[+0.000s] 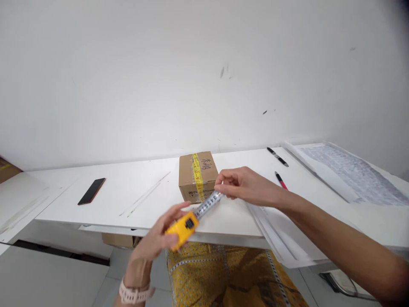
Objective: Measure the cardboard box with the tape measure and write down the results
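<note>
My left hand [162,232] is wrapped round the yellow case of a tape measure [182,230], low in front of the table's near edge. A short length of its silver blade [207,205], printed with black numbers, runs up and to the right. Pinched in the fingers of my right hand [243,185] is the free end of that blade. Just behind the blade a small cardboard box [188,172] stands on the table, with yellow tape over its top and front and dark handwriting on top. My right fingertips cover the box's front right corner in this view.
A phone [92,191] lies at the left of the white table [150,187]. To the right are a black pen [277,156], a red and black pen [281,181], and papers in plastic sleeves [354,170]. Another cardboard box [8,168] stands far left.
</note>
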`<state>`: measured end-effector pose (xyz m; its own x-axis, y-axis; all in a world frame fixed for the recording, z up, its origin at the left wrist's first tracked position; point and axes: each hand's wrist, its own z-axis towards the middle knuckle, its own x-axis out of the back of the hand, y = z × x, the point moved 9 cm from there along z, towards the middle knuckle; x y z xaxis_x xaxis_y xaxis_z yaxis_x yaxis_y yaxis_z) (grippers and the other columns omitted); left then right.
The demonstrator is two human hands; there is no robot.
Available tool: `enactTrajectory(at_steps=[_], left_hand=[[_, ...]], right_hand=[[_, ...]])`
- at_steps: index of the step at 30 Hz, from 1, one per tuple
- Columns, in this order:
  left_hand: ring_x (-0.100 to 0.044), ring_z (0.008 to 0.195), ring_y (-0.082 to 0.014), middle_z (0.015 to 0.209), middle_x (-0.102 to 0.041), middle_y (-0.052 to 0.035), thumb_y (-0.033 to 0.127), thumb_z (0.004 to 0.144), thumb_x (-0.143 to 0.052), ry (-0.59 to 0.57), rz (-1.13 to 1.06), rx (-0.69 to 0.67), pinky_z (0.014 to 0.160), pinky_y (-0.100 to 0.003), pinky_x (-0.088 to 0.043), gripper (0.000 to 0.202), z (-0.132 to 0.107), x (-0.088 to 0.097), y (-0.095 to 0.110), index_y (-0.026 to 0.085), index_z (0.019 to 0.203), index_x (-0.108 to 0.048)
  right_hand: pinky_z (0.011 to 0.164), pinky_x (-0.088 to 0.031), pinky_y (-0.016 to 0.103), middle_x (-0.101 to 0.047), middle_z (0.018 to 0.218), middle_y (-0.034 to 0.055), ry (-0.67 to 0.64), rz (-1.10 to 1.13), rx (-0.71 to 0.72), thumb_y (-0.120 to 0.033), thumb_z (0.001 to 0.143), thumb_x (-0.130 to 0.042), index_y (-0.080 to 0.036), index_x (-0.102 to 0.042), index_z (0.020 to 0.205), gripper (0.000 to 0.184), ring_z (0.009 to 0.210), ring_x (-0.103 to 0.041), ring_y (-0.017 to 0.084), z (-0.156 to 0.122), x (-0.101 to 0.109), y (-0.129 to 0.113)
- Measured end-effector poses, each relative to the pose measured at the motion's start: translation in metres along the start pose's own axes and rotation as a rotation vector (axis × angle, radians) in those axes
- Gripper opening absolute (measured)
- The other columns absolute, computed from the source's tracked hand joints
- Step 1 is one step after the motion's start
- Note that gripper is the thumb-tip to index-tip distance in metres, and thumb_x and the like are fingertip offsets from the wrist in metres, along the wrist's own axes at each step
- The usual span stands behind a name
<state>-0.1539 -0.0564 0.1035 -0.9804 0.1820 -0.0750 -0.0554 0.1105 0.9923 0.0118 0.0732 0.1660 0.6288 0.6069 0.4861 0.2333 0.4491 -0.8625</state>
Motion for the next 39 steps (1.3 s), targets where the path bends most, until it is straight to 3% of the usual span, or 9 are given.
enactTrajectory(at_steps=[3,6,9,14,19,24,28,33,39], left_hand=[[-0.068,0.088,-0.0263,0.119,-0.067,-0.0144,0.049,0.063,-0.086,-0.143,-0.084,0.032,0.063,-0.031,-0.054,0.083,-0.016,-0.038,-0.028,0.030,0.138,-0.055],[-0.067,0.064,-0.0194,0.114,-0.068,-0.0138,0.054,0.062,-0.084,-0.072,-0.233,0.029,0.051,-0.027,-0.049,0.081,-0.020,-0.042,-0.043,0.029,0.134,-0.056],[-0.067,0.065,-0.0202,0.114,-0.068,-0.0130,0.058,0.062,-0.082,0.219,-0.280,-0.174,0.058,-0.032,-0.054,0.078,-0.016,-0.006,-0.034,0.026,0.129,-0.058],[-0.056,0.127,-0.0345,0.122,-0.069,-0.0102,0.052,0.064,-0.081,0.696,-0.325,-0.481,0.110,-0.047,-0.038,0.060,-0.006,0.059,-0.028,0.024,0.113,-0.063],[-0.058,0.125,-0.0359,0.122,-0.070,-0.0130,0.058,0.065,-0.078,0.634,-0.298,-0.389,0.112,-0.048,-0.036,0.065,0.018,0.044,-0.037,0.020,0.115,-0.062],[-0.061,0.121,-0.0368,0.114,-0.074,-0.0090,0.054,0.064,-0.081,0.542,-0.267,-0.406,0.109,-0.049,-0.039,0.065,0.006,0.022,-0.003,0.024,0.118,-0.060],[-0.064,0.116,-0.0405,0.110,-0.074,-0.0097,0.055,0.067,-0.077,0.545,-0.293,-0.396,0.102,-0.053,-0.045,0.057,0.003,0.022,0.019,0.021,0.110,-0.065],[-0.066,0.108,-0.0325,0.105,-0.075,-0.0058,0.054,0.066,-0.080,0.715,-0.083,-0.521,0.098,-0.042,-0.047,0.062,-0.014,0.014,0.040,0.026,0.118,-0.061],[-0.067,0.089,-0.0301,0.095,-0.073,-0.0103,0.059,0.069,-0.072,0.415,-0.158,-0.387,0.083,-0.040,-0.048,0.069,0.018,-0.038,0.027,0.017,0.121,-0.058]], right_hand=[[0.050,-0.032,0.026,-0.054,0.057,-0.0020,-0.110,-0.131,0.045,-0.043,0.089,-0.058,-0.022,-0.065,0.076,0.026,0.053,-0.045,0.012,-0.011,-0.018,-0.010],[0.063,-0.045,0.030,-0.066,0.077,0.0038,-0.009,-0.113,0.113,-0.051,0.094,-0.049,-0.023,-0.068,0.090,0.034,0.070,-0.058,0.018,-0.004,-0.008,0.000],[0.094,-0.048,0.045,-0.060,0.133,0.0103,0.231,-0.185,0.166,-0.058,0.090,-0.053,-0.030,-0.059,0.129,0.049,0.120,-0.055,0.030,0.008,0.017,0.029],[0.110,-0.040,0.053,-0.023,0.164,0.0092,0.084,-0.138,0.116,-0.064,0.084,-0.059,-0.035,-0.013,0.157,0.091,0.148,-0.027,0.033,0.025,-0.010,0.087],[0.095,-0.051,0.044,-0.039,0.156,0.0107,0.152,-0.087,0.046,-0.057,0.096,-0.042,-0.032,-0.018,0.156,0.070,0.131,-0.051,0.030,0.017,-0.024,0.086],[0.075,-0.048,0.040,-0.071,0.112,0.0118,0.296,-0.345,-0.063,-0.055,0.097,-0.037,-0.026,-0.046,0.139,0.052,0.094,-0.067,0.031,-0.004,0.006,0.051],[0.068,-0.041,0.039,-0.070,0.078,0.0091,0.342,-0.573,-0.150,-0.058,0.096,-0.036,-0.024,-0.059,0.118,0.047,0.074,-0.064,0.030,-0.008,0.024,0.027],[0.083,-0.042,0.042,-0.065,0.113,0.0151,0.512,-0.613,0.144,-0.048,0.096,-0.043,-0.021,-0.059,0.088,0.032,0.109,-0.055,0.032,0.006,0.023,-0.007],[0.077,-0.044,0.037,-0.065,0.096,0.0070,0.411,-0.265,0.229,-0.044,0.102,-0.029,-0.022,-0.055,0.095,0.035,0.088,-0.058,0.022,0.030,0.022,0.013]])
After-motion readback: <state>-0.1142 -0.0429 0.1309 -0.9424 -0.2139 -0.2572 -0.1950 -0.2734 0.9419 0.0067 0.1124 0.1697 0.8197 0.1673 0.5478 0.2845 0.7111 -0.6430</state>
